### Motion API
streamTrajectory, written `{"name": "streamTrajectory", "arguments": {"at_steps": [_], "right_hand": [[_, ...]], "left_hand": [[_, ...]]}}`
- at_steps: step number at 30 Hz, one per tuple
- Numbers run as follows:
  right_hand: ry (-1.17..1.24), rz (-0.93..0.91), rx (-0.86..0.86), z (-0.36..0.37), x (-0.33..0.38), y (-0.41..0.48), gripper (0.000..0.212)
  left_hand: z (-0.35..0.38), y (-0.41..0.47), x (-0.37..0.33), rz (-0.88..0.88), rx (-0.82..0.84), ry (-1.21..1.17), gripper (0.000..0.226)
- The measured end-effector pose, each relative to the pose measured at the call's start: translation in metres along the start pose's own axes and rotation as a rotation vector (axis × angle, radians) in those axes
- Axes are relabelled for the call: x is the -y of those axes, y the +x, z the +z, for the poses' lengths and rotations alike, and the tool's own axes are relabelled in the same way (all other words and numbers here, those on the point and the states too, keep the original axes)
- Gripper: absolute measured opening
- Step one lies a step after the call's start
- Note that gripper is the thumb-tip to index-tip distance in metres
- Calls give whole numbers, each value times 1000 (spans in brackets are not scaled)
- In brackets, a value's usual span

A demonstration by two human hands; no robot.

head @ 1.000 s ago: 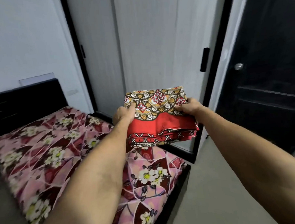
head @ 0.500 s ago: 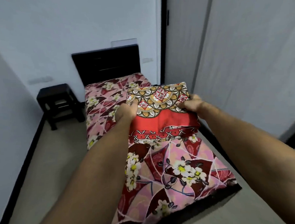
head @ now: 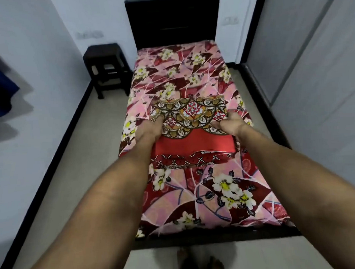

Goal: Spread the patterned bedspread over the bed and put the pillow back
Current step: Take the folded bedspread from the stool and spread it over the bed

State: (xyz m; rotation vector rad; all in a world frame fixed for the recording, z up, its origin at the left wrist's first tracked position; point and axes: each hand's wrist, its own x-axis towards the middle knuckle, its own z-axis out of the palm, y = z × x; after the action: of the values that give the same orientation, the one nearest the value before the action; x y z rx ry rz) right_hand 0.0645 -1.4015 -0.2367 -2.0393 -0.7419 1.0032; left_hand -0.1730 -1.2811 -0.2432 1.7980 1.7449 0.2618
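You are standing at the foot edge of the bed (head: pixel 194 76), arms stretched out over it, with the folded bedspread (head: pixel 189 131) held out above the middle of the mattress, roughly centred between the two long edges; whether its underside already touches the floral sheet (head: pixel 225 185) cannot be told from here. Your left hand (head: pixel 150 130) is closed around the bundle's left side and your right hand (head: pixel 230 125) is closed around its right side, fingers curled onto the cloth, so both have a firm hold on the same folded stack. The spread is not yet opened: the red band and the dotted border hang toward you as loose layers. The main risk from here is that you are pinching several layers at once, so if you shake it out without finding two true corners it is likely to open as a twisted rope or fall in a heap. A throw toward the headboard (head: pixel 173 18) from this reach could also land crooked, with more cloth sliding off the left long edge toward the stool (head: pixel 105 66) than off the right, where the bed sits close to the wardrobe doors (head: pixel 312 67). No pillow is in view, so you will have to fetch it from somewhere outside the frame once the spread is flat.
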Motion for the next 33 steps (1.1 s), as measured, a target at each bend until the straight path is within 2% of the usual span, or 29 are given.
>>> {"name": "streamTrajectory", "arguments": {"at_steps": [4, 8, 11, 14, 15, 22, 27, 33], "right_hand": [[7, 49, 24, 23, -44, 30, 91], [-3, 108, 12, 41, -88, 55, 71], [33, 146, -1, 53, -136, 88, 74], [31, 147, -7, 62, -166, 100, 45], [31, 150, -8, 66, -177, 104, 42], [-15, 214, 13, 96, -260, 143, 59], [-21, 250, 20, 111, -282, 146, 52], [-27, 244, 31, 113, -312, 157, 56]], "left_hand": [[41, 19, 26, -63, 62, 37, 69], [91, 38, 52, -90, 99, 38, 72], [129, 55, 68, -98, 118, 6, 79], [159, 67, 80, -97, 137, 8, 85], [172, 71, 84, -94, 143, 14, 82], [242, 90, 129, -136, 199, 42, 77], [276, 91, 156, -161, 232, 1, 75], [304, 87, 181, -184, 231, -40, 60]]}}
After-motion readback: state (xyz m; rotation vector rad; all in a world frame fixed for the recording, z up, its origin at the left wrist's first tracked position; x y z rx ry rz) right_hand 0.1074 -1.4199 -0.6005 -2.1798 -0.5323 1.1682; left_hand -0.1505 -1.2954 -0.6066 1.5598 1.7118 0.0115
